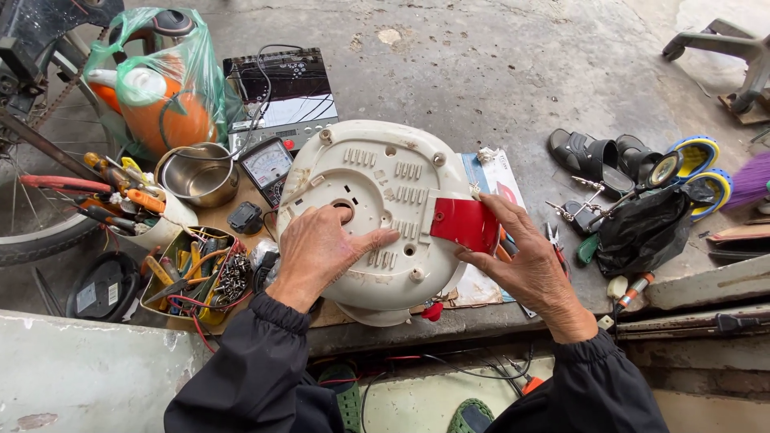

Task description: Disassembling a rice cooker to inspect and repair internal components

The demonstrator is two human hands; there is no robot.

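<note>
**White appliance base held upside down, both hands on it**

The white appliance base (377, 200), a round plastic shell with rows of vent slots and screw posts, lies bottom-up in front of us on a low concrete ledge (481, 321). Our left hand (321, 248) rests flat on it with fingers spread, the thumb stretched toward the middle slots and the fingertips beside the round centre hole. Our right hand (521, 256) pinches a red plastic piece (464, 223) against the base's right edge, thumb beneath and fingers above. Behind the base we see an analogue meter (267, 164), a steel pot (200, 175) and an orange kettle in a green bag (160, 80). A tray of tools and screws (196, 277) sits just to the left of our left hand. Dark sandals (597, 156) lie well apart on the floor at right.
</note>
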